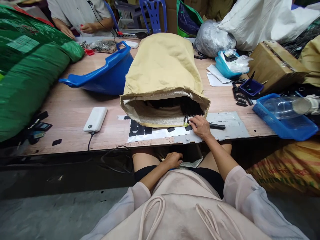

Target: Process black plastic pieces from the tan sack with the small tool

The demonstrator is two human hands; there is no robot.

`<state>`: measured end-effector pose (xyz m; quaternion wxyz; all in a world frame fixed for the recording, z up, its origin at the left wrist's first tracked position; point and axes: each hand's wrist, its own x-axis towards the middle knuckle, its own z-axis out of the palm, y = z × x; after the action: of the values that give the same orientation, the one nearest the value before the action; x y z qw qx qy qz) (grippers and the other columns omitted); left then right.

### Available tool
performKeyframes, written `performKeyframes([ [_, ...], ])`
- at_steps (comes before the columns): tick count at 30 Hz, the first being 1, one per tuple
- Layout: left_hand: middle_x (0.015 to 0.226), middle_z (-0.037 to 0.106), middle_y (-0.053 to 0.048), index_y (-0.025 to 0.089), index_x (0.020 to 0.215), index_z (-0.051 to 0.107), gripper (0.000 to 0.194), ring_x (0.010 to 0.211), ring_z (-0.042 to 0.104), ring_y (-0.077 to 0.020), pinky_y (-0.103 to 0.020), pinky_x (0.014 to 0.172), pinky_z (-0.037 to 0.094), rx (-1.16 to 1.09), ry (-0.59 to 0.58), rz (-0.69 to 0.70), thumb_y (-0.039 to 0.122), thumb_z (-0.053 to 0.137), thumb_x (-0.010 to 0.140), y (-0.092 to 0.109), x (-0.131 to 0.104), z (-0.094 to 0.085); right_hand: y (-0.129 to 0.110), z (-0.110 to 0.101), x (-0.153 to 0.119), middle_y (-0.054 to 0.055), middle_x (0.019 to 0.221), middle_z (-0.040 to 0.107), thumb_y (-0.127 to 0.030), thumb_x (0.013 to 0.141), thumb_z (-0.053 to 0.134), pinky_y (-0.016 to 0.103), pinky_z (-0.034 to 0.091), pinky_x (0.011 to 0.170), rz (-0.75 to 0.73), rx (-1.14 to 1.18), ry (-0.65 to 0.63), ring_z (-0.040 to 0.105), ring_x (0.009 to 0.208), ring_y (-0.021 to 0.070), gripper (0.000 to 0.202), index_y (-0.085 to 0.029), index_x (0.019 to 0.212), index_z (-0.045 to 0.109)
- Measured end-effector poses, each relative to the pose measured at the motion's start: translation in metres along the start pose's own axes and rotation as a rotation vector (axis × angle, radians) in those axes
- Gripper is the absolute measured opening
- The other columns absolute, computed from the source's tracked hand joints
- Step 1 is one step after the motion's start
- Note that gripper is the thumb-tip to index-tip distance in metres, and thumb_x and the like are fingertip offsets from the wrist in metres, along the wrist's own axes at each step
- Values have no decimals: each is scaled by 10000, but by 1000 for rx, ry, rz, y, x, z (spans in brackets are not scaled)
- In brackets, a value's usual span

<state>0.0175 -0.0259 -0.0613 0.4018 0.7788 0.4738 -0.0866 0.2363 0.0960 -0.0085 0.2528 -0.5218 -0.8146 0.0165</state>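
Note:
A large yellow sack (165,66) lies on the table with its mouth facing me and dark contents inside. At the right corner of its mouth, my right hand (200,127) is closed on a small hammer-like tool (217,126). The tool has a black handle and a short shiny head. Under the hand and the sack's edge lies a white sheet of black rounded stickers (140,128), on a grey board (230,125). My left hand (173,160) rests low over my lap, fingers curled, beside a grey plastic bag (197,160). What it holds, if anything, is hidden.
A blue basin (107,73) tilts against the sack's left side. Nearby lies a white power bank (95,119) with a cable. Green sacks (37,73) crowd the left; a blue tray (285,126) and cardboard box (277,66) stand right. A co-worker's hands (87,28) are across the table.

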Motion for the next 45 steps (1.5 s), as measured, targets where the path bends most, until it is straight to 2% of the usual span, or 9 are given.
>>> performKeyframes([
  [4,908,791,-43,193,995,795,170,811,719,-185,-250,740,521,-271,-43,398,294,707,890,25,-14,-45,-2,-1,0,81,977,673,-288,1005,554,362,424,854,7,-16,-16,537,928,246,218,-229,1078,750],
  [6,817,765,-30,171,947,781,235,710,677,-148,-225,672,501,-519,69,452,381,679,917,34,-8,-78,-2,-1,0,83,985,673,-291,1005,551,364,421,857,9,-25,-18,536,934,248,219,-230,1076,749],
  [11,821,752,-70,156,874,764,219,776,702,-199,-266,699,508,-643,820,-45,303,610,922,41,57,-158,-2,-1,0,79,979,680,-297,1003,554,366,424,854,4,-21,-5,538,923,245,213,-235,1064,748],
  [15,958,783,-184,130,923,791,206,993,741,-334,-351,797,518,-480,816,-374,305,694,872,44,106,-185,0,1,0,79,974,684,-295,998,564,370,444,853,-1,-4,4,544,919,244,202,-230,1055,747],
  [21,1035,790,-185,162,1055,783,308,1028,733,-337,-352,813,520,-397,793,-325,272,786,767,43,111,-190,1,2,0,82,979,678,-296,999,555,382,455,855,5,20,-1,549,926,247,213,-240,1069,748],
  [26,882,763,-72,161,962,766,187,816,687,-221,-293,748,504,-320,822,-68,256,721,806,15,55,-179,-1,0,0,81,973,684,-292,995,563,382,455,852,0,14,13,554,920,249,201,-242,1051,749],
  [31,925,728,-17,195,970,745,172,753,624,-161,-276,733,498,-233,756,217,227,741,801,-15,11,-137,-2,0,0,78,973,686,-279,984,579,379,455,855,-2,21,31,552,919,247,183,-230,1040,746],
  [36,962,720,-30,213,981,750,163,873,656,-196,-303,816,515,-190,783,205,253,770,825,-22,17,-115,-1,0,-1,81,985,690,-294,997,562,393,455,863,2,28,33,555,922,253,202,-238,1044,750],
  [45,919,703,-23,220,1014,782,183,878,655,-195,-301,817,503,-202,784,220,288,787,844,-29,25,-115,-2,-13,3,95,987,676,-310,1042,486,400,479,873,-63,-1,-14,570,922,257,288,-236,1134,748],
])
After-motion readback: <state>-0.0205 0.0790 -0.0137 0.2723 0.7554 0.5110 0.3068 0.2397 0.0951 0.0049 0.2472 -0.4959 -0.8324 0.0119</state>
